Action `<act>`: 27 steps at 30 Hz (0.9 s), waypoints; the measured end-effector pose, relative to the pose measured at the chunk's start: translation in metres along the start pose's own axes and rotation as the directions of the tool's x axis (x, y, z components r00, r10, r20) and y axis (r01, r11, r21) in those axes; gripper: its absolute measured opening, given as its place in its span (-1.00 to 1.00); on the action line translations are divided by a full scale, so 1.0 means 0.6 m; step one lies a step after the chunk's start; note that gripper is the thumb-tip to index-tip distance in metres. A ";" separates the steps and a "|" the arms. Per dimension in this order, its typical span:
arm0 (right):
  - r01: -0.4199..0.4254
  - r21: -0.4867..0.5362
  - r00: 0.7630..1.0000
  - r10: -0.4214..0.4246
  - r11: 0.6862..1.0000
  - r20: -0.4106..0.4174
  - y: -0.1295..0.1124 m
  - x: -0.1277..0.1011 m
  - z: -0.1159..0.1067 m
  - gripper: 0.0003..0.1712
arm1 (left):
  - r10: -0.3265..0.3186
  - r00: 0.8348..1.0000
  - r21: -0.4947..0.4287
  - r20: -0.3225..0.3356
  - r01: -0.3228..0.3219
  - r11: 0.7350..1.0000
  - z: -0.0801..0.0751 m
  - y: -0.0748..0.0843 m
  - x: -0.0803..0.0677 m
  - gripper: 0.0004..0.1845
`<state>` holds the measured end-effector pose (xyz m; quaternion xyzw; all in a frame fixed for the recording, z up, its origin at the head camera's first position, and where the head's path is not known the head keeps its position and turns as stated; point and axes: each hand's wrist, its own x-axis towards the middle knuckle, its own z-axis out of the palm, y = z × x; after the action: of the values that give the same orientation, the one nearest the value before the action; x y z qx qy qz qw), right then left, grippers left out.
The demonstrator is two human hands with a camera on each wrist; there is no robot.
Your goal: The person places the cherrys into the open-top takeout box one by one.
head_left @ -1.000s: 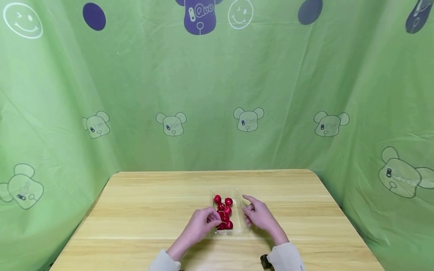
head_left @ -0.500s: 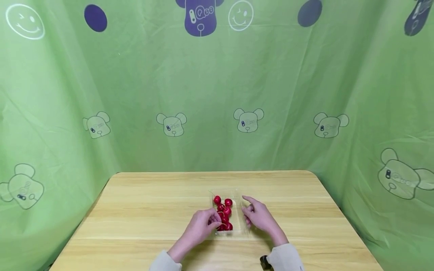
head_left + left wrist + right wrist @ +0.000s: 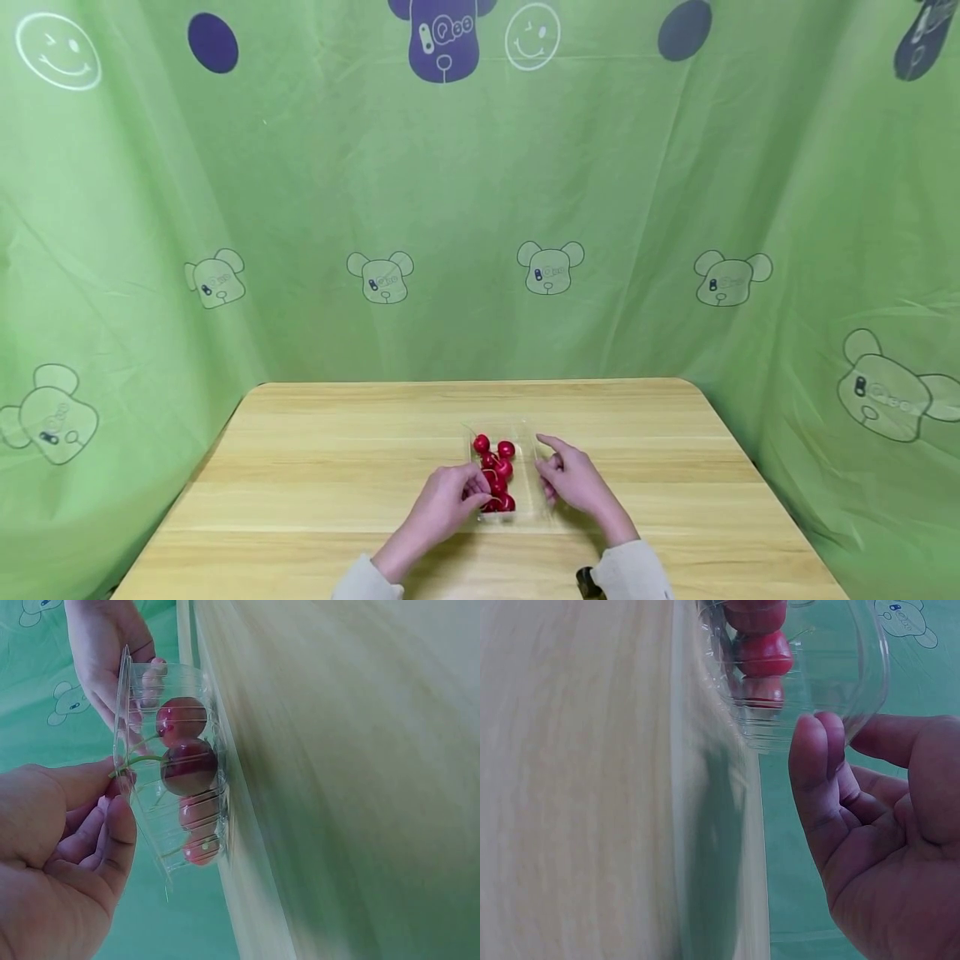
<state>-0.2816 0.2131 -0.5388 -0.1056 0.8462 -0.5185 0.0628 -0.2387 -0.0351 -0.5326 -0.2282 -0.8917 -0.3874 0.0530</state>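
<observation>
Clear plastic tub (image 3: 504, 472) of red cherries (image 3: 496, 477) sits on the wooden table (image 3: 315, 467) toward its near edge, directly between your two hands.

Head view: your left hand (image 3: 444, 502) has its fingertips at the tub's left wall, thumb and fingers drawn together there. Your right hand (image 3: 572, 478) lies just beside the tub's right wall, forefinger extended, other fingers loosely bent. Pale sleeves (image 3: 633, 572) show at both wrists.

Left wrist view adds detail the head view lacks: your left hand (image 3: 64, 859) pinches the tub's thin rim (image 3: 124, 761) between thumb and forefinger, at a green cherry stem. Four cherries (image 3: 189, 766) are visible through the ribbed wall, and the right hand's fingers (image 3: 150, 679) touch the far side.

Right wrist view: your right hand (image 3: 874, 825) is relaxed, fingers gently curved, two fingertips (image 3: 817, 746) against the tub's (image 3: 810, 675) wall; no grip evident. Cherries (image 3: 761, 654) show through the plastic.

Beyond the table hangs a green cloth (image 3: 480, 208) printed with bear heads and smiley faces.
</observation>
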 end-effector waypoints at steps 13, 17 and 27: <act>-0.004 0.008 1.000 0.004 1.000 -0.003 -0.001 -0.004 0.000 -0.37 | -0.005 1.000 -0.027 -0.014 0.004 1.000 0.001 -0.003 -0.003 -0.89; -0.006 0.001 1.000 0.006 1.000 -0.005 0.002 -0.001 0.001 -0.36 | -0.012 1.000 -0.046 -0.010 0.012 0.999 0.000 -0.003 -0.004 -0.88; -0.004 0.012 1.000 0.004 1.000 0.000 0.000 0.000 0.000 -0.36 | 0.028 0.999 -0.097 -0.015 -0.030 0.995 0.000 -0.012 -0.005 -0.90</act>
<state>-0.2818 0.2130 -0.5391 -0.1033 0.8433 -0.5234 0.0644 -0.2395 -0.0406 -0.5381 -0.2408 -0.8679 -0.4311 0.0533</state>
